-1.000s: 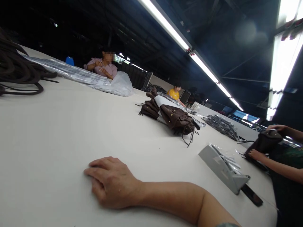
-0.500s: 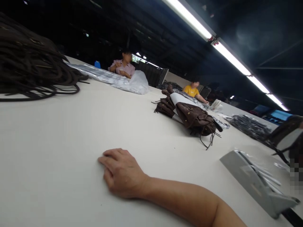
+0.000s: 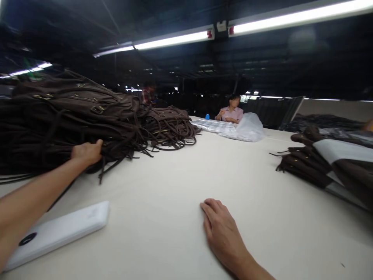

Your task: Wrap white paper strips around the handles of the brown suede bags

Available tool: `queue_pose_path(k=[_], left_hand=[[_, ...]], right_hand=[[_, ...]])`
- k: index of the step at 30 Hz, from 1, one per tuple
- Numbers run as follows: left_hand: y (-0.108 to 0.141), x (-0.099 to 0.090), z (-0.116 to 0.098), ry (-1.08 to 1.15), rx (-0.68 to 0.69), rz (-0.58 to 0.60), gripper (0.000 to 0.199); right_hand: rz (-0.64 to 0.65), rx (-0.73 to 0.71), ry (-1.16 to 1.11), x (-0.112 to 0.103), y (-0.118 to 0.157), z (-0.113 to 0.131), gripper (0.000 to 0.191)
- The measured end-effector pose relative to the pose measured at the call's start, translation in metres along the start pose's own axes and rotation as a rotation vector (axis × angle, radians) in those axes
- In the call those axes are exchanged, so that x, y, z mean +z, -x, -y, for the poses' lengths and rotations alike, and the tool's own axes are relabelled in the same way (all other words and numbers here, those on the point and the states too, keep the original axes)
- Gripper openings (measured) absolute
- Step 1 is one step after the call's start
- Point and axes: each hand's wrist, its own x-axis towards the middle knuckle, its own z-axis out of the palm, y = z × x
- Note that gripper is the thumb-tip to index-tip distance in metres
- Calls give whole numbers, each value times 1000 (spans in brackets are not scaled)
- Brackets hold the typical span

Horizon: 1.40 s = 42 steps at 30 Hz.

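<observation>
A tall pile of dark brown garments (image 3: 96,101) with long dangling cords and small brass-coloured fittings fills the left side. My left hand (image 3: 86,153) reaches into its front lower edge, closed around part of a dark brown garment. The thumb shows on top; most of the fingers are hidden against the dark cloth. On the pale table (image 3: 163,217), my right hand (image 3: 223,231) rests palm down, its fingers stretched out and holding nothing.
A white flat device (image 3: 72,225) with a dark oval lies below my left forearm. Folded brown garments with a pale sheet (image 3: 338,151) lie at right. Another brown stack (image 3: 169,120) stands behind the pile. A person (image 3: 230,113) sits across the table by clear plastic (image 3: 244,128).
My view has swung left and levelled. My left hand has come into sight at the brown pile. The grey tool at right has left view; my right hand still lies on the table.
</observation>
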Motion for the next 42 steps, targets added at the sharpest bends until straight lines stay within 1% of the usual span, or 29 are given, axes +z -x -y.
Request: queue_pose_path(k=[1,3,7,10,13,16,19,22,26,30,37,42], left_hand=[[1,0,10,-46,-7,0,35],[6,7,19,-113,19,-6,34],[20,29,17,-163,83,-44,36],[24,37,17,-182,83,-53,38],[21,30,16,-200,81,-30,39],[21,14,11,-221,87,3,38],[28,-1,3,-236,98,24,37],[39,-8,-7,-237,107,28,36],[55,-6,-19,-217,103,11,36],[71,-2,-26,-178,94,-7,36],[102,1,-29,-125,100,-7,37],[117,-2,-31,-104,109,-10,37]], right_hand=[[-3,-8,13,2,-1,0,40],[-14,-21,40,7,-3,-1,40],[-24,-37,77,13,-5,-3,38],[-26,-38,92,15,-7,-2,37],[-24,-39,87,15,-9,0,34],[-17,-38,66,15,-11,3,31],[-23,-41,45,15,-13,6,31],[-33,-46,34,15,-14,8,30],[-28,-56,39,13,-15,7,28],[-8,-71,50,12,-16,5,26],[19,-88,89,8,-18,5,24],[17,-90,95,7,-19,4,24]])
